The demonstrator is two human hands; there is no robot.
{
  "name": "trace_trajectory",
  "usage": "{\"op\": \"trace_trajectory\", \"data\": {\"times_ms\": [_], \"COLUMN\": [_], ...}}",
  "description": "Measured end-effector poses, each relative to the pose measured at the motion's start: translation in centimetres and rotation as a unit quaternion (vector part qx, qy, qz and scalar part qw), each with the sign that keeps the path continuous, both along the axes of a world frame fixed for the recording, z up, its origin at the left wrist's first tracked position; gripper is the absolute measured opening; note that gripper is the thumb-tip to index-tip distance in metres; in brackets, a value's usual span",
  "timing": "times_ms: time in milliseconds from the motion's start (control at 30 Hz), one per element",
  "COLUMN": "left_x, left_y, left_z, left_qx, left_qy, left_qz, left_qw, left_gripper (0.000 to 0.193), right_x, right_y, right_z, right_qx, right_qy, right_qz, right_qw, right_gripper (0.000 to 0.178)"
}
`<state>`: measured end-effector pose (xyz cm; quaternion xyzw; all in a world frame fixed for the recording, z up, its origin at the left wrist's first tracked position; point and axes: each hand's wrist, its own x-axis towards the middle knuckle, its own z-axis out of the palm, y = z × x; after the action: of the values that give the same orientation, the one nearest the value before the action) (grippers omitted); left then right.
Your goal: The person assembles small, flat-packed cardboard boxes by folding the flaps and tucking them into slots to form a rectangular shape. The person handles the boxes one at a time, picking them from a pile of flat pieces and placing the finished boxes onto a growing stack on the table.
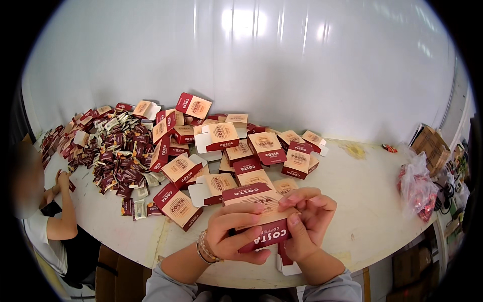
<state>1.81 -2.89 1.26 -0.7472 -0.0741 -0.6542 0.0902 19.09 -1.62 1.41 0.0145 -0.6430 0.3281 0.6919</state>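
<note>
Steadily, my left hand (232, 232) curls around a box (272, 235) as my right hand (309, 226) pinches its edge above the table (359, 216).

We see bright, even light: white glare streaks the glossy wall (327, 75), soft shadows fall behind the boxes (265, 143), and the desk (365, 196) bows toward blackened corners.

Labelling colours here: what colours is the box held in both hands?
The held box is tan and dark red; it shows best in the head view.
</note>
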Motion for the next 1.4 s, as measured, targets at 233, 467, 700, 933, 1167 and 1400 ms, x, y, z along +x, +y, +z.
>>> {"op": "trace_trajectory", "data": {"times_ms": [233, 467, 700, 933, 1167, 1400], "left_x": [-1.5, -6.8, -7.7, 7.8, 8.6, 8.8], "left_y": [0.9, 5.3, 6.6, 0.9, -0.2, -0.6], "left_z": [1.9, 2.6, -0.4, -11.6, -12.7, -14.2], "left_qx": [0.061, -0.068, -0.355, -0.255, -0.288, -0.253], "left_qy": [0.167, 0.102, 0.318, 0.455, 0.576, 0.587], "left_qz": [0.096, 0.571, 0.46, 0.016, -0.01, 0.013], "left_qw": [0.979, 0.812, 0.75, 0.853, 0.765, 0.769], "left_gripper": [0.035, 0.047, 0.061, 0.086, 0.083, 0.063], "right_x": [1.0, 2.1, 2.3, 4.4, 8.4, 7.7], "right_y": [1.0, 1.6, 1.9, 1.1, -0.5, -0.2], "right_z": [0.7, 1.2, 1.2, 3.0, 3.7, 3.8], "right_qx": [0.024, 0.149, 0.096, 0.077, 0.081, 0.078], "right_qy": [-0.007, -0.032, -0.044, -0.008, 0.049, 0.04], "right_qz": [-0.028, -0.265, -0.257, -0.294, -0.341, -0.322], "right_qw": [0.999, 0.952, 0.961, 0.953, 0.935, 0.943], "right_gripper": [0.049, 0.055, 0.056, 0.051, 0.044, 0.046]}}
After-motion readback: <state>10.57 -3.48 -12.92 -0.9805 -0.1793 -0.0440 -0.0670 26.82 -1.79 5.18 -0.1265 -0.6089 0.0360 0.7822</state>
